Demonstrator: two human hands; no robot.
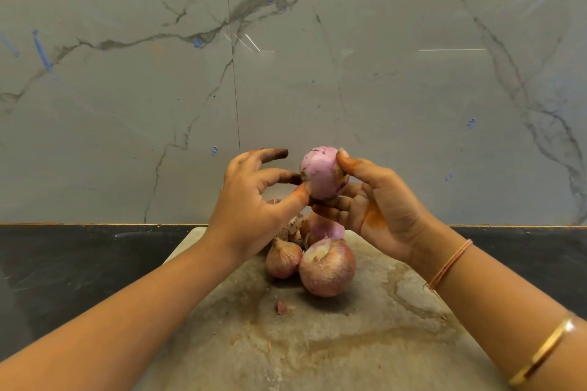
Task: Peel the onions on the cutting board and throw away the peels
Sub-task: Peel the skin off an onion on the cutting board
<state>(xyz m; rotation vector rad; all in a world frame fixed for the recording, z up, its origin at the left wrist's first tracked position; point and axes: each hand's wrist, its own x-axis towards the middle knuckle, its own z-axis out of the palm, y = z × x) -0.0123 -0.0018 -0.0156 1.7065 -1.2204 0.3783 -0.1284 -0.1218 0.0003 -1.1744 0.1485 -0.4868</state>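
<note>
Right hand (371,200) thumb and fingers clamp the raised onion (319,173), nearly bare pink. Left hand (251,200) thumb and a fingertip pinch its left side. Beneath it, unpeeled onions (327,267) wait on the cutting board (365,343), and a peel scrap (281,307) lies nearer, undiscarded.

You face a glossy grey stone-look wall panel with dark veins (381,89), split by a thin vertical seam (233,73) and flecked with small blue marks (41,49). Thin white light streaks (452,49) glint on it. Below runs a black countertop (79,263).
</note>
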